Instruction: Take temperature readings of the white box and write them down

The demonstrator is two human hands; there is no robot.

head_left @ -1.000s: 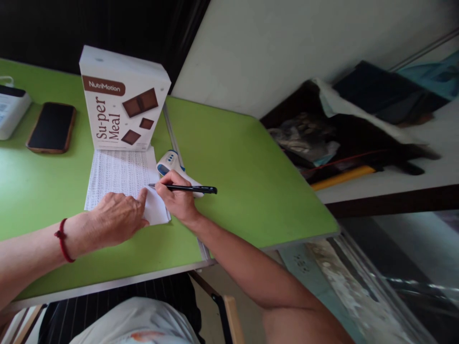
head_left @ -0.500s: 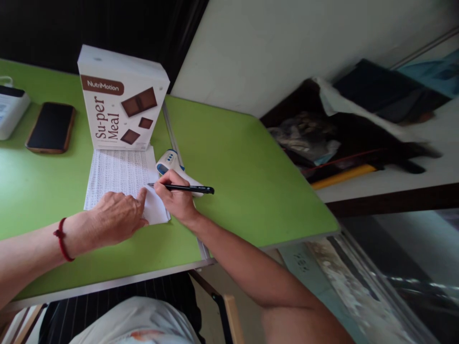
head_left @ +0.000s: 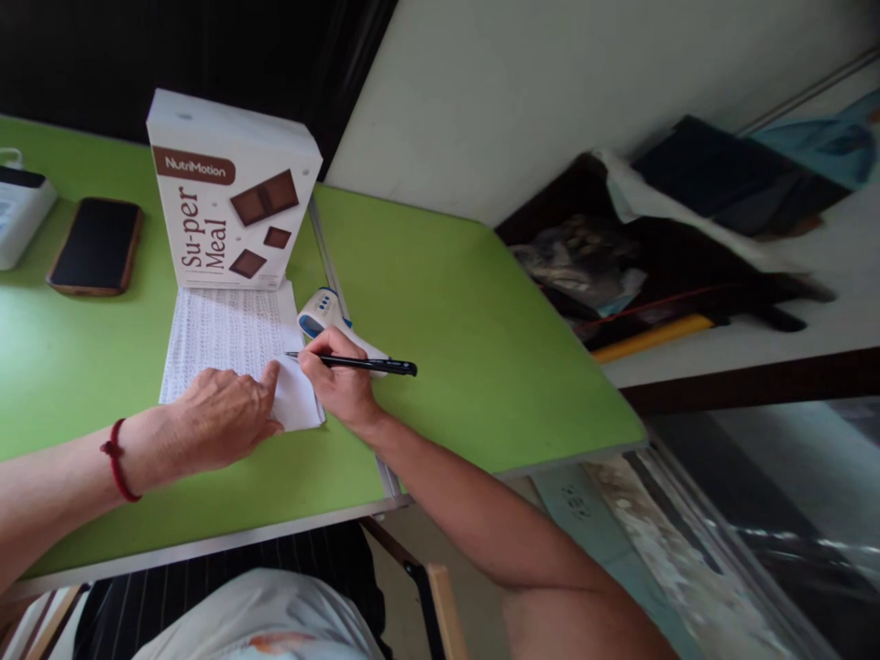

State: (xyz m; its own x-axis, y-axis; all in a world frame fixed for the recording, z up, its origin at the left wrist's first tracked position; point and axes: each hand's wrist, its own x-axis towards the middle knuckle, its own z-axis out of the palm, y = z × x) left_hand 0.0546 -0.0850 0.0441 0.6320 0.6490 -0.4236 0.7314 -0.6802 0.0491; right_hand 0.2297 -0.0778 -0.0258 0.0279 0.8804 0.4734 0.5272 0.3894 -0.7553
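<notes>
Between the fingers of my right hand [head_left: 340,380] is a black pen [head_left: 371,364], its tip at the written lines near the right side of the paper [head_left: 224,325]. Rows of small handwriting cover much of the sheet, while its lower right part is blank. My left hand [head_left: 224,417] lies flat across the lower part of the paper, fingers stretched out, index finger close to the pen tip. A white and blue handheld thermometer [head_left: 323,307] lies just beyond my right hand, which partly hides it. The upright white NutriMotion box [head_left: 230,202] stands at the paper's far edge.
On the left of the green table [head_left: 426,275] lie a dark phone [head_left: 96,246] and a white device [head_left: 22,215] with a cable. A metal seam crosses the tabletop. To the right is a dark shelf with cloths [head_left: 577,257] and a yellow bar [head_left: 653,337].
The pen has shifted very slightly to the right with my right hand. My left hand stays in place on the paper, and the whole view has moved a little.
</notes>
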